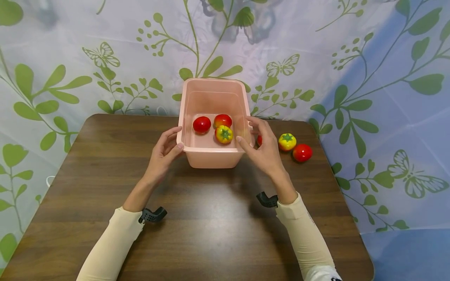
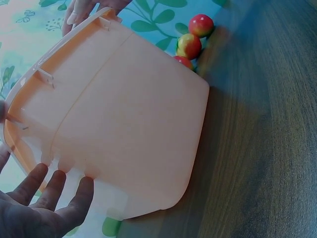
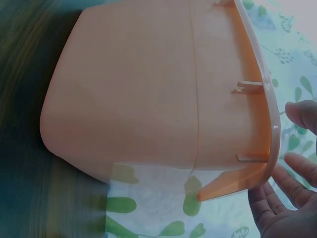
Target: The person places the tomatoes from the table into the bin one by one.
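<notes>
A pink plastic bin (image 1: 212, 159) stands upright on the table, with two red tomatoes (image 1: 202, 125) and one yellow-and-red tomato (image 1: 224, 134) on its floor. My left hand (image 1: 159, 156) holds the bin's left side, thumb at the rim and fingers against the outer wall, as the left wrist view shows. At the right rim is my right hand (image 1: 265, 150), its thumb spread away from the fingers and reaching over the edge. In the right wrist view its fingers (image 3: 292, 186) lie near the rim's corner, and the thumb stands apart from the rim.
Right of the bin lie a yellow tomato (image 1: 287, 141), a red tomato (image 1: 302, 152) and another red one (image 1: 259, 140) mostly hidden by my right hand. Behind the wooden table (image 1: 211, 218) hangs a leaf-patterned cloth (image 1: 133, 58), close to the bin's far side.
</notes>
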Demonstrator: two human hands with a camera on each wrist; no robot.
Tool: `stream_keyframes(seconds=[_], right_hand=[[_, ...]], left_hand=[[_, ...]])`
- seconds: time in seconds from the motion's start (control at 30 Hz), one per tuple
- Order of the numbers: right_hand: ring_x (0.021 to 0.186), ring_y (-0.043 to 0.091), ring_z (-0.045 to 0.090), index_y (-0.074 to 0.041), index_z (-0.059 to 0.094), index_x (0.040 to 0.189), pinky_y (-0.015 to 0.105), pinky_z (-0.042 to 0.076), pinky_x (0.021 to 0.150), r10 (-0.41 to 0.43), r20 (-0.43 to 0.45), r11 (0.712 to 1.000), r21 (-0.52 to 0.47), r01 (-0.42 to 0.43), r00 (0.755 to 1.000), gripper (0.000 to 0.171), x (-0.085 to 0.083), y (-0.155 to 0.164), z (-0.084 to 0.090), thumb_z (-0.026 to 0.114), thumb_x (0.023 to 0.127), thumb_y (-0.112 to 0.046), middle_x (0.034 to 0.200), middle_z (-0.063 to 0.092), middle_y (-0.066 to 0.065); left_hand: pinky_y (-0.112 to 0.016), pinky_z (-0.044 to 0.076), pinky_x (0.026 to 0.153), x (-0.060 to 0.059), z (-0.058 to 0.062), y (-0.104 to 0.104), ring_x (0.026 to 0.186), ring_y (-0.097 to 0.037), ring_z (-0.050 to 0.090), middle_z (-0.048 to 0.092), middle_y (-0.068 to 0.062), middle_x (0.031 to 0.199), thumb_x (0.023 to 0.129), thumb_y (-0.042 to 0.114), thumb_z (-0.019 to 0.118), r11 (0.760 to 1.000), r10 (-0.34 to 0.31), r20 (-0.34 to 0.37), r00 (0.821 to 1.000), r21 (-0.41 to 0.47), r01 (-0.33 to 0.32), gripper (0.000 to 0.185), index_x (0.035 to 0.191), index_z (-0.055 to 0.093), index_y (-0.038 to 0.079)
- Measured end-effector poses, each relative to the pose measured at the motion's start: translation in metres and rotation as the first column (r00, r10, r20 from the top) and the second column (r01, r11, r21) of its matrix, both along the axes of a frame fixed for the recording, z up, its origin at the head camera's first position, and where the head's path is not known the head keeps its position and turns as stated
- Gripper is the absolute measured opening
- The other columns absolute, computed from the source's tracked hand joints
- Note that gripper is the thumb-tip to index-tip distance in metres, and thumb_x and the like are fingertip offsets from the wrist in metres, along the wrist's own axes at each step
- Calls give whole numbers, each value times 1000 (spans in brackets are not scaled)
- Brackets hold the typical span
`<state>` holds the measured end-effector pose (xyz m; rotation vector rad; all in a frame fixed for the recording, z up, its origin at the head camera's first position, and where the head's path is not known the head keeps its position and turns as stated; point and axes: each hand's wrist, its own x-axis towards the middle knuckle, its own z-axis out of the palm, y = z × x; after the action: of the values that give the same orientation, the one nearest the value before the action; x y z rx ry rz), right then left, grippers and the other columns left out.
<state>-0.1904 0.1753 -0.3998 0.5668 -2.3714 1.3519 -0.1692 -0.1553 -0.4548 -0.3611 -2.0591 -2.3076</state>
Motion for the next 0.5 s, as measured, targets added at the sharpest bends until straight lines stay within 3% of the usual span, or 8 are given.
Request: stream_keyframes(seconds=[0.27,0.5], right_hand=[[128,30,62,-12,58,149,56,57,111,-8,7,1000,-16,8,1000,61,0,4,-3,83,94,-21,142,62,15],[130,28,63,-12,59,148,56,58,110,-12,4,999,-45,12,1000,59,-2,12,-3,83,95,-18,145,62,12]], left_hand=[[-23,62,99,1,-2,-1,133,-14,64,52,-13,157,110,9,59,1000,-1,-6,1000,1,1,53,160,46,16],[-24,62,100,-1,-2,0,134,-16,63,50,-17,160,109,11,61,1000,0,0,1000,-1,0,53,160,47,18]])
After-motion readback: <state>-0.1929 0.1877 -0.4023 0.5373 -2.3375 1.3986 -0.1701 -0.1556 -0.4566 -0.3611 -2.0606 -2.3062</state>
